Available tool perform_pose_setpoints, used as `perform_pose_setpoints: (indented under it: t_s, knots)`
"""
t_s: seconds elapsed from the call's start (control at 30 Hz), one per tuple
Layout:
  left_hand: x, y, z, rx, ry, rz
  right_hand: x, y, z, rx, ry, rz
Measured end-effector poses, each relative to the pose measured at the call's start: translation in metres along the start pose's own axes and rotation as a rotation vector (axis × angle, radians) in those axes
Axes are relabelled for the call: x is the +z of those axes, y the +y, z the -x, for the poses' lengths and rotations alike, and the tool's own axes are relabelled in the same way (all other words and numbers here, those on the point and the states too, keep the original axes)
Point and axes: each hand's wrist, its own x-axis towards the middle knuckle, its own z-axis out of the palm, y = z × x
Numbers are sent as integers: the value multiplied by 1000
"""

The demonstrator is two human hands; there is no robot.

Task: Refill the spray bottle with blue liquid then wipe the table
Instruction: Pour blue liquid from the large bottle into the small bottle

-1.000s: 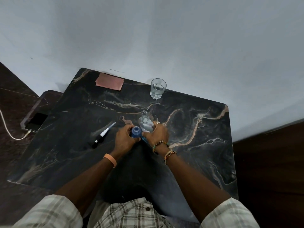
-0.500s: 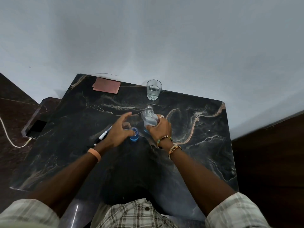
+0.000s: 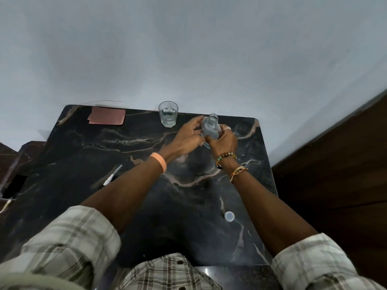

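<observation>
A small clear spray bottle [image 3: 210,128] with an open neck stands upright near the back of the dark marble table [image 3: 83,155], right of a glass [image 3: 168,114] holding clear liquid. My right hand [image 3: 223,142] wraps its lower body from the near right. My left hand [image 3: 186,139] rests its fingers against the bottle's left side. A round pale blue cap [image 3: 229,216] lies loose on the table near my right forearm. The black-and-white spray head with its tube [image 3: 110,178] lies left of my left forearm. A pink cloth [image 3: 106,116] lies flat at the back left corner.
A pale wall rises directly behind the table. A phone [image 3: 14,186] on a cable lies on a lower ledge at the left. Dark wood floor or furniture borders the table's right edge.
My left hand set the blue cap down on the table and returned to the bottle. The bottle now stands farther back, beside the glass.
</observation>
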Motion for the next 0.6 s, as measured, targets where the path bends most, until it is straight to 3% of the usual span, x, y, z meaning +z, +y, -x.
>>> perform_pose_setpoints:
  t_s: [0.23, 0.6]
  knots:
    - [60, -45, -2, -95, -64, 38, -14, 65, 29, 167, -26, 111]
    - [70, -97, 6, -221, -214, -30, -9, 101, 44, 242, -121, 84]
